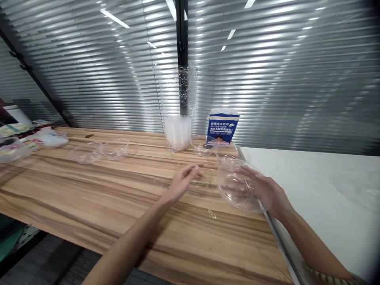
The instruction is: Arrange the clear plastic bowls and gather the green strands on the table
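My right hand (268, 194) grips a clear round plastic bowl (234, 186), tilted above the table's right edge, its fingers seen through the plastic. To its left, my left hand (185, 180) hovers over the wooden table with fingers loosely bent and apart; nothing shows in them. Thin gold twist ties (211, 214) lie scattered around and below the left hand. Just behind the held bowl are other clear round containers (204, 145). A stack of translucent cups (178, 132) in a tall open clear bag stands beyond my left hand.
A blue box (223, 127) stands at the back near the blinds. Two clear containers (115, 148) sit back left, with bagged items (52, 137) at the far left. A white surface (311, 178) adjoins the wooden table (118, 198) across a metal edge on the right.
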The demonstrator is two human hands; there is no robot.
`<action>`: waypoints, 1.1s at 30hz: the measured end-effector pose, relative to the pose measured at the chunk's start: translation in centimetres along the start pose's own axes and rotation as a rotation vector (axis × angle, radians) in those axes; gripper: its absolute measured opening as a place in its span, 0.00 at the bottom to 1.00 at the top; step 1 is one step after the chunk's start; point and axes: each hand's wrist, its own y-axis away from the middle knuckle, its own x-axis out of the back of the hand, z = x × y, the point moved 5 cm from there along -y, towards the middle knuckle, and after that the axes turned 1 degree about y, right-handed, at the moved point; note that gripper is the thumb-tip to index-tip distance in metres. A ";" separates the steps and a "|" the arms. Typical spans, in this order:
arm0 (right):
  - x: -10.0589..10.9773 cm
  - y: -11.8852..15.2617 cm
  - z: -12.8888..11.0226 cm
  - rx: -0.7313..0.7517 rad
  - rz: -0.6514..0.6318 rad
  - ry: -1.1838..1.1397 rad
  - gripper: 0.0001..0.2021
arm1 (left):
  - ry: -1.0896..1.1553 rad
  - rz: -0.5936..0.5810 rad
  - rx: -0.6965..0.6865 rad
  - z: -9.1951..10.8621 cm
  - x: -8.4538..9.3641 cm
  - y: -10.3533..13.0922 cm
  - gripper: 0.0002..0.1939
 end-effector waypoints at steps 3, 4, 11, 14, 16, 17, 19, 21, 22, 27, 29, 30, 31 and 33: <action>0.9 -0.3 0.1 0.006 0.007 -0.062 0.20 | -0.210 0.230 -0.039 -0.3 6.3 -1.5 0.24; 1.1 -0.4 0.1 0.009 0.009 -0.077 0.20 | -0.294 0.252 -0.032 -0.9 8.3 -1.7 0.24; 1.0 0.0 -0.4 0.013 0.048 -0.138 0.22 | -0.541 0.461 -0.002 -3.7 19.9 0.3 0.21; 1.3 0.2 -0.9 -0.005 0.122 -0.210 0.23 | -0.518 0.443 0.027 -3.3 20.7 0.9 0.21; 1.9 0.3 -1.0 -0.020 0.182 -0.204 0.23 | -0.509 0.311 0.105 -3.2 19.8 0.9 0.22; 2.2 0.3 -1.1 -0.025 0.198 -0.193 0.22 | -0.517 0.218 0.145 -3.2 19.1 1.0 0.22; 2.7 0.2 -1.0 -0.045 0.199 -0.162 0.22 | -0.538 0.054 0.187 -3.3 17.8 1.1 0.22; 3.1 0.0 -0.8 -0.076 0.168 -0.115 0.21 | -0.559 -0.026 0.176 -3.3 17.2 1.2 0.21; 3.3 0.0 -0.7 -0.087 0.151 -0.088 0.21 | -0.569 -0.040 0.163 -3.3 17.1 1.3 0.21; 3.7 -0.1 -0.5 -0.100 0.081 0.007 0.20 | -0.643 -0.124 0.133 -4.0 17.2 1.1 0.18; 3.7 -0.1 -0.5 -0.103 0.071 0.027 0.20 | -0.669 -0.131 0.124 -4.2 17.0 0.9 0.15; 3.7 -0.1 -0.5 -0.105 0.067 0.027 0.19 | -0.680 -0.117 0.119 -4.3 16.7 0.8 0.14; 3.7 -0.1 -0.5 -0.108 0.062 0.019 0.19 | -0.695 -0.095 0.114 -4.3 16.5 0.8 0.14; 3.8 -0.2 -0.3 -0.115 0.047 0.000 0.19 | -0.736 -0.036 0.089 -4.3 15.8 0.6 0.14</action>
